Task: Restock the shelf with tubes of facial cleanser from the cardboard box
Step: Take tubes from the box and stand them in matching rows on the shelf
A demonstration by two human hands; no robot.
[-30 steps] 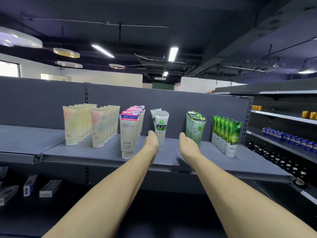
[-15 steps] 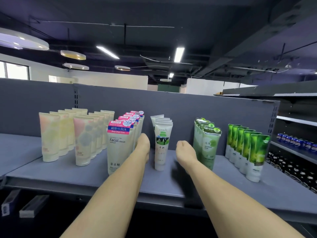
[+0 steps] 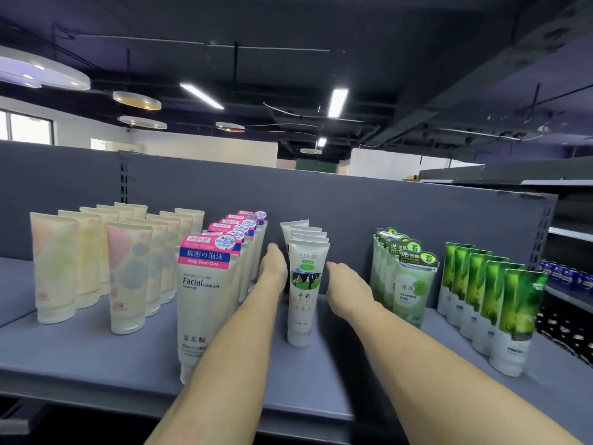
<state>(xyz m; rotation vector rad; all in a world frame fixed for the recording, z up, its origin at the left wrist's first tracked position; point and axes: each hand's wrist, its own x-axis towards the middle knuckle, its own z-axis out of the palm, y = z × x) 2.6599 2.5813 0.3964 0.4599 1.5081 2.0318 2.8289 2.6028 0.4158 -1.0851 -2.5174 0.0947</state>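
Leftmost in the frame, pastel tubes (image 3: 125,274) stand in rows on the shelf (image 3: 90,351), then pink-topped tubes (image 3: 208,284). At centre, the left hand (image 3: 272,268) and right hand (image 3: 346,287) flank the row of cow-label tubes (image 3: 303,284), seemingly squaring it up; whether the fingers are apart or clamped I cannot tell. Seaweed tubes (image 3: 410,284) and green tubes (image 3: 500,303) fill the right. Next, probably, comes fetching more stock; the cardboard box is out of view.

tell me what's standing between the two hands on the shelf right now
In the head view, the row of white cow-picture tubes stands between the left hand and the right hand, upright on the grey shelf, front tube nearest the camera.
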